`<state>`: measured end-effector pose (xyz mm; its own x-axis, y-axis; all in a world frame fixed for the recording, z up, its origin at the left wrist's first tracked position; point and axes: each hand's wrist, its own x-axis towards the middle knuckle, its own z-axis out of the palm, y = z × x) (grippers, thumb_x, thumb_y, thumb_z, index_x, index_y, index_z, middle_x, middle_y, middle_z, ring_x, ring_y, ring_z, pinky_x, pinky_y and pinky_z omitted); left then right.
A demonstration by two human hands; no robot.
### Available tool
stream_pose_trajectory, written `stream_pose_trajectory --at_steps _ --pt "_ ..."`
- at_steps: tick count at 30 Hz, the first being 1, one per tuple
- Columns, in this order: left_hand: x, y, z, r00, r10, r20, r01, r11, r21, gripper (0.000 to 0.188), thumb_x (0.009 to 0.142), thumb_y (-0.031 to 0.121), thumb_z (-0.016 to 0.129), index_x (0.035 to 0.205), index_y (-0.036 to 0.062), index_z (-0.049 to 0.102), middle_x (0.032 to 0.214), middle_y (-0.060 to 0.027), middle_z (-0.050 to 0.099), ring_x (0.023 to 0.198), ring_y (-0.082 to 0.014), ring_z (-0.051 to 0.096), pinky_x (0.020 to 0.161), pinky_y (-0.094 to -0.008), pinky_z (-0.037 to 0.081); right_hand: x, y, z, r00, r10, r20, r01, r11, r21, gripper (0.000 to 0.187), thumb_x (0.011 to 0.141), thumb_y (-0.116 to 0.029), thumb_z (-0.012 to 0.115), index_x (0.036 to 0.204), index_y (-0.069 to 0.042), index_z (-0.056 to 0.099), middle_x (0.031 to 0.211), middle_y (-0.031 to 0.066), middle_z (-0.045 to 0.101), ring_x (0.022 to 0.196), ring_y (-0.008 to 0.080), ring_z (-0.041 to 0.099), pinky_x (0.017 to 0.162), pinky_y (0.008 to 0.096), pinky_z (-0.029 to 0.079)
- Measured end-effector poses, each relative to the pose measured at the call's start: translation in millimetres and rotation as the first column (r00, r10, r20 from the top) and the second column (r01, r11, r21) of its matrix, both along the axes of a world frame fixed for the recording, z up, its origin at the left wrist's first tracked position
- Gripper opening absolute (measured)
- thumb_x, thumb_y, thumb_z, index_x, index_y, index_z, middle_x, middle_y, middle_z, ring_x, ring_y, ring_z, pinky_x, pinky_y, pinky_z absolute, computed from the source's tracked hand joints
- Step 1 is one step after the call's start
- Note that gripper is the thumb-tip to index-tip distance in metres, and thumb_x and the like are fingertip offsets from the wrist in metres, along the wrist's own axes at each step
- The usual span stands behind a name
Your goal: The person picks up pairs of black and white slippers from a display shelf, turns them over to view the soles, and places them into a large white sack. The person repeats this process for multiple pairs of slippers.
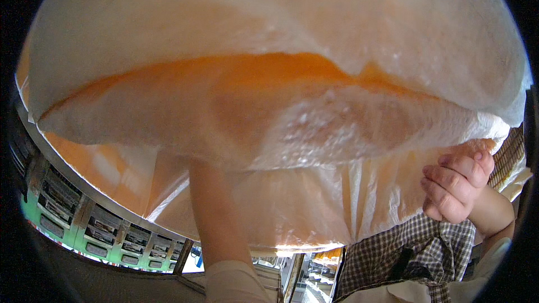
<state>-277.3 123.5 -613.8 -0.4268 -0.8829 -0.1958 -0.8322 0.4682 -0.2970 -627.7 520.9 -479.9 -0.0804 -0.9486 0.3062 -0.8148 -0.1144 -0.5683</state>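
Observation:
A large translucent plastic bag (337, 123) fills most of the view, its two layers parted in a long curved gap with orange showing inside. From the lower edge my left forearm (222, 219) reaches up behind the lower layer. My left hand is only a hazy shape through the plastic, so its fingers cannot be made out. At the right, my right hand (455, 185) is closed, fingers curled, at the bag's gathered edge, and pinches the plastic there. The bag's folds hang between my two arms.
A green frame (73, 230) with several dark slots runs along the lower left. Below my right hand is a checked apron (404, 252). Orange items (328, 257) sit at the bottom, partly hidden. A ribbed brown surface (510, 154) shows at the far right.

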Motion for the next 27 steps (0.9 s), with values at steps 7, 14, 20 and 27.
stream_pose_trajectory --at_steps 7,14,20,27 --pt "2 -2 2 0.998 0.067 -0.011 -0.067 0.998 -0.015 0.072 0.088 0.045 0.055 0.139 -0.0002 0.03 0.139 -0.0242 0.037 0.127 -0.04 0.034 0.105 -0.05 0.028 6 0 -3 0.997 -0.074 -0.026 0.073 0.996 -0.055 0.008 0.065 -0.022 0.057 0.069 -0.017 0.062 0.073 -0.0034 0.064 0.074 0.0124 0.06 0.084 0.034 0.032" --pt "-14 55 11 0.956 0.146 -0.256 -0.171 0.982 -0.077 0.069 0.091 0.044 0.052 0.139 -0.0015 0.031 0.139 -0.0244 0.036 0.129 -0.0399 0.033 0.106 -0.0491 0.027 37 -3 -22 0.986 -0.068 0.152 0.087 0.988 -0.125 0.022 0.065 -0.019 0.059 0.084 -0.01 0.063 0.096 0.0046 0.062 0.091 0.0178 0.059 0.079 0.0325 0.043" --pt "-42 295 141 0.836 0.284 -0.469 -0.163 0.945 0.282 0.068 0.088 0.022 0.06 0.14 -0.0032 0.025 0.141 -0.0281 0.024 0.129 -0.0419 0.028 0.11 -0.047 0.021 37 8 17 0.784 0.179 0.594 -0.176 0.982 -0.064 0.016 0.072 -0.018 0.064 0.085 -0.009 0.059 0.091 0.0063 0.058 0.085 0.0237 0.057 0.078 0.0379 0.046" --pt "-206 435 387 0.76 -0.192 -0.621 0.531 0.735 0.423 0.065 0.077 0.01 0.072 0.132 0.0032 0.039 0.129 -0.0255 0.044 0.115 -0.0396 0.052 0.094 -0.0442 0.046 -52 155 93 0.907 0.006 0.42 -0.161 0.929 0.334 0.02 0.074 -0.02 0.064 0.09 -0.008 0.061 0.077 0.0095 0.06 0.072 0.0304 0.06 0.059 0.0414 0.049"
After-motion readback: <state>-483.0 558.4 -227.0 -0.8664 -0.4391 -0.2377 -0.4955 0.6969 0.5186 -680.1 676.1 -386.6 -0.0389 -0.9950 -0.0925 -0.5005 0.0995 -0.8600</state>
